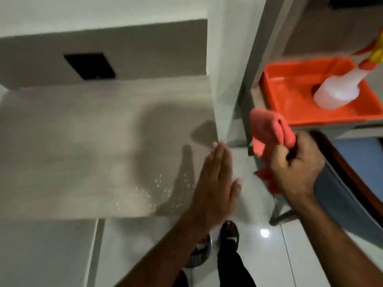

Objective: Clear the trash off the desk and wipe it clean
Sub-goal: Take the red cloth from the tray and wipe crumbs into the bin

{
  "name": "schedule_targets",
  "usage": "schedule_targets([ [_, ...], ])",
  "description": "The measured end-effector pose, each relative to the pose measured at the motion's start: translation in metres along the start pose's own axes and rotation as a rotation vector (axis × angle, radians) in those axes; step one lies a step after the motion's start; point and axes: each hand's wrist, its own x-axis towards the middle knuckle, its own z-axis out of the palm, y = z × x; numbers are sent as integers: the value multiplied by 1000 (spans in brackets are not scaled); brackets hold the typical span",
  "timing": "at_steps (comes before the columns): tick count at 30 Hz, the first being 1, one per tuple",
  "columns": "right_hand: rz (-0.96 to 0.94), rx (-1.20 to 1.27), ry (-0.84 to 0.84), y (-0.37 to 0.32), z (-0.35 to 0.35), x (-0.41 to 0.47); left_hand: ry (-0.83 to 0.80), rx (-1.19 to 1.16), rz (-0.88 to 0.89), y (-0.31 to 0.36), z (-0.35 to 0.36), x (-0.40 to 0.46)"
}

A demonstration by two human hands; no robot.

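The desk (83, 131) spreads wide to the left of your grip, bare of trash, with spray droplets (157, 193) glinting on its near edge, likely wetted for wiping. Beyond your grip, on a shelf, an orange tray (290, 90) holds a spray bottle (337, 90). Your right hand (296, 170) is clenched around a bunched pink cloth (269, 129), fist raised beside the desk's right edge, cloth poking up past the knuckles. Your left hand (215, 183) is flat and empty, fingers straight together, hovering at the desk's corner.

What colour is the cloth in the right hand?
Pinkish red cloth, bunched in the right hand; head view.
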Motion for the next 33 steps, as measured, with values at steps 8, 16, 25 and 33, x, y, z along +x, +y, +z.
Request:
schedule_targets([
  [8, 668, -50, -280, 109, 37, -294, -308, 27, -210, -79, 85, -279],
  [16, 719, -151, -558, 197, 109, -415, -347, -222, -1540, -230, 210, -386],
  [25, 1001, 273, -514, 188, 85, -433, -112, -944, -1771, -260, 247, -371],
  [33, 1138, 657, -469, 39, -20, -325, 39, -1083, -1629, -138, 87, -298],
])
